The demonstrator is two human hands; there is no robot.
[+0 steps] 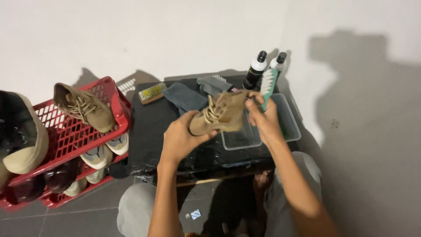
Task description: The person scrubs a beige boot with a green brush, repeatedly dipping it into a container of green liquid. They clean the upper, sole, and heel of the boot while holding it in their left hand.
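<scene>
White wall point(175, 30), grey tiled floor point(66, 221), hard shadows at right.

Dark bottle point(255, 70): I see it upright at the far edge of the worktop point(149, 127), slim, black body with a white shoulder and a black cap.
White bottle point(278, 62): just beside the dark one on its right, white with a black cap, lower part hidden behind a brush.
Labels: print on the dark bottle too small for me to tell.
Signs, screens: none.
</scene>
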